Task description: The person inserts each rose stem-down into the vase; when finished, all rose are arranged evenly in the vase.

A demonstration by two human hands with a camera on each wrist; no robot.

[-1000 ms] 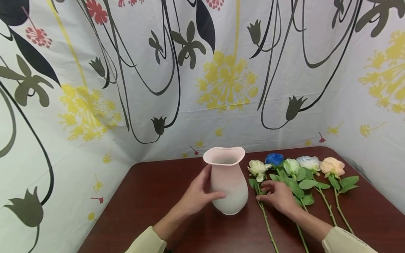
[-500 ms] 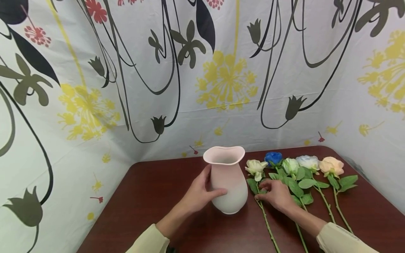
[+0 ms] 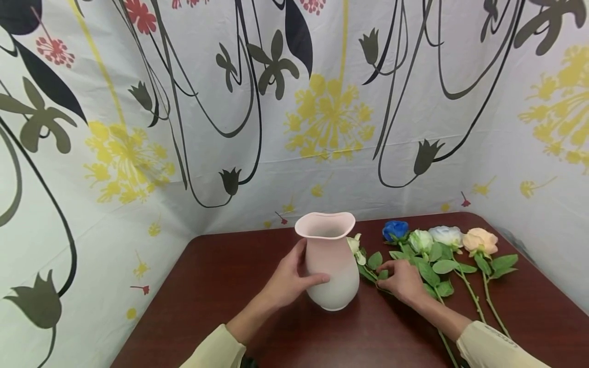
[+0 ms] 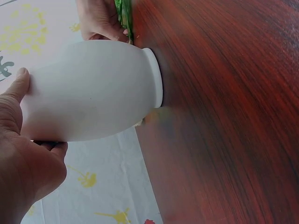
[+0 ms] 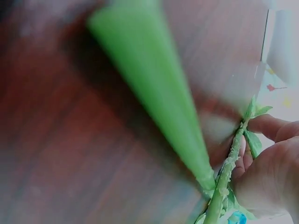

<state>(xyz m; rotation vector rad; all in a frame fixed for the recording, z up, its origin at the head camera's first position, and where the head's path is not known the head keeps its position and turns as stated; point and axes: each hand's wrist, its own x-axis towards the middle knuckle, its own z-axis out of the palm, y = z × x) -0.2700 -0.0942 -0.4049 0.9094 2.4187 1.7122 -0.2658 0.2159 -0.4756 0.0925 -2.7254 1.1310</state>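
My left hand (image 3: 290,278) grips a pale pink and white vase (image 3: 332,276), thumb across its front and fingers behind. The vase stands upright on the table, its wavy mouth facing up; in the left wrist view its round body (image 4: 93,93) and foot ring show sideways. Right of it, my right hand (image 3: 405,281) pinches the stem of a white rose (image 3: 353,246). That bloom is partly hidden behind the vase, its leaves (image 3: 375,260) beside the fingertips. In the right wrist view a green stem (image 5: 226,172) runs along the fingers, and a blurred green stem (image 5: 154,93) looms close to the camera.
On the right of the dark red table (image 3: 230,266) lie a blue rose (image 3: 395,231), a pale green rose (image 3: 421,241), a pale blue-white rose (image 3: 446,236) and a peach rose (image 3: 480,241), with long leafy stems. A flower-patterned cloth (image 3: 276,138) hangs behind the table.
The white rose has swung left, its bloom passing behind the vase and its lower stem leaving its former place on the table. The left hand and vase stay nearly still.
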